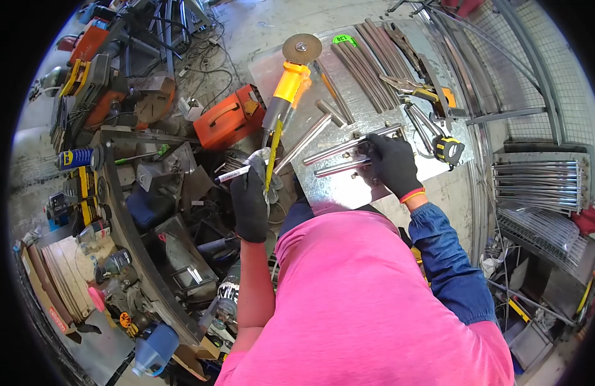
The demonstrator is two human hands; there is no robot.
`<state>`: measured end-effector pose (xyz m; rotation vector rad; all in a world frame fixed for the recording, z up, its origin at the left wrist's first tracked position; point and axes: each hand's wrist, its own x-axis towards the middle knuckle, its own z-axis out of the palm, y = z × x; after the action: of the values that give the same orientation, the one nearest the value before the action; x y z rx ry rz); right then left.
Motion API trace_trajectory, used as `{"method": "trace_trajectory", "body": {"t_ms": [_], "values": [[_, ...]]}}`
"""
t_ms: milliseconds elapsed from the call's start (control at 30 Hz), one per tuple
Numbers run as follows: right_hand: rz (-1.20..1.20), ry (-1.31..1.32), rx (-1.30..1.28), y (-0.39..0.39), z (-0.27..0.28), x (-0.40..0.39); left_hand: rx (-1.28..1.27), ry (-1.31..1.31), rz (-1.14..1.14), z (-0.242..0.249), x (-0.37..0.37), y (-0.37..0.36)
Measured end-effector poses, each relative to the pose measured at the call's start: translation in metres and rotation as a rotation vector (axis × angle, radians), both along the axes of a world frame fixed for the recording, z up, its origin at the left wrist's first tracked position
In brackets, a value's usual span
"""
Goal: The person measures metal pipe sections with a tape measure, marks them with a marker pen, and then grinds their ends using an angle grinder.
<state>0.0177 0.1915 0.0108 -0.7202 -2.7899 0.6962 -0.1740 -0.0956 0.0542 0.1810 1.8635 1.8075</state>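
My left hand [250, 207], in a black glove, is closed around a white marker [234, 174]. A yellow strip [273, 154] and some clear plastic [276, 188] are right beside its fingers; whether it holds them too is unclear. My right hand [394, 166], also black-gloved, has its fingers curled over the right part of a shiny metal bar assembly [336, 152] lying on the metal sheet [316, 190]. Its fingertips are partly hidden. A hammer [310, 132] lies between the two hands.
A yellow angle grinder [289, 83] stands beyond the hammer, near an orange toolbox [228, 119]. Dark rods [363, 77] lie at the sheet's far side. Pliers [406, 86], clamps and a tape measure [448, 149] sit to the right. A cluttered shelf frame [146, 264] is at left.
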Motion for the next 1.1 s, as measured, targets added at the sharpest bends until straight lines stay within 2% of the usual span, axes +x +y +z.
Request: {"method": "trace_trajectory", "body": {"t_ms": [100,200,367,433,467,500,600,633,700,733,800,867,900,967,1000,1067,1100], "values": [[0.022,0.046,0.008,-0.007,-0.002,0.001,0.015,-0.045,0.002,0.008,0.001,0.002],[-0.073,-0.131,0.034,-0.019,-0.003,-0.016,-0.02,-0.047,-0.027,0.006,-0.001,0.0],[-0.108,-0.272,0.098,-0.028,0.001,-0.038,-0.057,0.034,-0.028,0.003,0.007,0.001],[-0.023,-0.285,0.1,-0.026,-0.003,-0.04,-0.085,0.033,-0.085,0.005,0.007,-0.001],[0.06,-0.176,0.106,-0.022,-0.01,-0.039,-0.081,0.032,-0.084,0.006,0.006,-0.002],[0.063,-0.177,0.11,-0.017,-0.014,-0.038,-0.068,0.025,-0.071,0.007,0.006,-0.002],[0.28,-0.134,0.187,0.007,-0.023,-0.03,-0.046,0.006,-0.041,0.01,0.003,-0.008],[0.283,-0.134,0.188,0.01,-0.015,-0.03,-0.051,0.064,-0.041,0.011,0.0,-0.008],[0.455,-0.238,0.29,0.018,-0.001,-0.029,-0.054,0.121,-0.042,0.012,-0.005,-0.013],[0.542,-0.172,0.392,0.022,-0.002,-0.03,-0.104,0.199,-0.07,0.012,-0.007,-0.017],[0.579,-0.154,0.381,0.026,0.004,-0.031,-0.148,0.275,-0.092,0.009,-0.008,-0.02],[0.623,-0.131,0.365,0.027,0.008,-0.036,-0.237,0.708,-0.07,0.002,-0.007,-0.024],[0.618,-0.16,0.37,0.025,0.007,-0.038,-0.239,0.707,-0.064,0.001,-0.007,-0.024],[0.614,-0.189,0.376,0.022,0.005,-0.042,-0.218,0.882,-0.037,-0.003,-0.008,-0.022],[0.636,-0.177,0.368,0.019,0.002,-0.045,-0.218,0.883,-0.034,0.002,-0.007,-0.02],[0.659,-0.163,0.36,0.014,-0.004,-0.05,-0.075,0.084,0.006,0.014,-0.003,-0.017],[0.682,-0.241,0.388,0.011,-0.003,-0.053,-0.075,0.084,0.008,0.016,-0.002,-0.016]]}}
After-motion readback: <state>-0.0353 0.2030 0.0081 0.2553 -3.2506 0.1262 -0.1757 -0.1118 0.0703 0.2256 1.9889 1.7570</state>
